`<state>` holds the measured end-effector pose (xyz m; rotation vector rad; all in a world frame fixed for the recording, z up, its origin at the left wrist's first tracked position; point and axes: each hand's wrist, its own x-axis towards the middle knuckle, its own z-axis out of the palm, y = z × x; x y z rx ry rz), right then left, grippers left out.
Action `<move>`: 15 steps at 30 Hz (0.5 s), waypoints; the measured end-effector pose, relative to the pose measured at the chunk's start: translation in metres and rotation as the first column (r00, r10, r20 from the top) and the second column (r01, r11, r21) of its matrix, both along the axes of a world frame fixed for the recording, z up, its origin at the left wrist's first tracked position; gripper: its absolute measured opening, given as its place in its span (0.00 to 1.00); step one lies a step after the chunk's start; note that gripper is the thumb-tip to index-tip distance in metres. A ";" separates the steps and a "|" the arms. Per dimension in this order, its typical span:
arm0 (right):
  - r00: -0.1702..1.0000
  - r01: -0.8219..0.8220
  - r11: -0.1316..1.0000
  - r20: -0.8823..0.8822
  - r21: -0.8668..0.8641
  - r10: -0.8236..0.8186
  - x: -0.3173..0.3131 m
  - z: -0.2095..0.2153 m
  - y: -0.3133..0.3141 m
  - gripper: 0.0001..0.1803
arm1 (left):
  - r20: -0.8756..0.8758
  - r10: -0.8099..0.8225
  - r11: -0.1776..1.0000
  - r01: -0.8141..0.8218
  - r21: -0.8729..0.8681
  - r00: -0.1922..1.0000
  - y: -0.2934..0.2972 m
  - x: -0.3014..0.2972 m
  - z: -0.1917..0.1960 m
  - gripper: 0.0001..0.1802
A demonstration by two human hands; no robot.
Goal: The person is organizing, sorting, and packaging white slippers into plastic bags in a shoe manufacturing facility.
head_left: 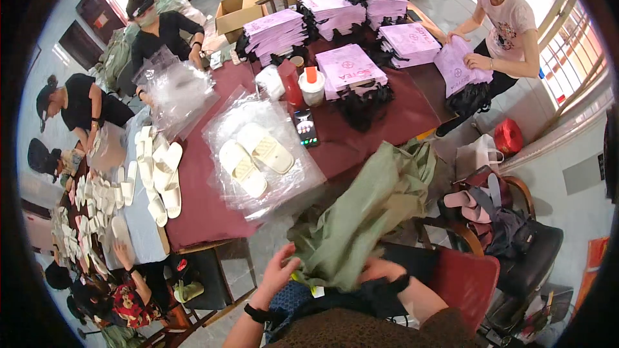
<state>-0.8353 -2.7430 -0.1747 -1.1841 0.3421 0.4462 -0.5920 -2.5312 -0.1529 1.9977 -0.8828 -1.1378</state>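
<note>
A crumpled green woven sack (364, 212) stretches in front of me, between the table edge and the chair. My left hand (278, 274) is at its near left edge, fingers curved and apart; no firm grip shows. At the near right edge, my right hand (383, 272) is closed on the sack, blurred and with its fingertips hidden. On the table ahead lies a pair of cream slippers (256, 158) on top of clear plastic bags (225, 187). Beside them rests a phone (305, 127) with its screen lit.
Stacks of lilac bags (351, 67) with black straps cover the table's far side, near a white cup (312, 90). Many cream slippers (166, 177) line the left. Co-workers stand around the table (193, 219). Chairs (461, 283) holding belongings are at right.
</note>
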 end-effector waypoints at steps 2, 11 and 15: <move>0.941 -0.195 0.979 0.271 -0.055 0.203 0.052 0.012 0.062 0.27 | -0.421 0.229 0.948 -0.299 -0.107 0.878 -0.008 0.009 0.021 0.37; 0.639 -0.557 0.637 0.215 -0.533 0.739 0.140 0.042 0.214 0.25 | -0.301 0.418 0.900 -0.435 0.012 0.857 0.139 0.018 0.020 0.21; 0.959 -0.283 0.746 -0.163 -0.603 0.233 0.162 0.071 0.193 0.17 | -0.136 0.555 0.818 -0.568 -0.092 0.821 0.268 0.005 0.038 0.15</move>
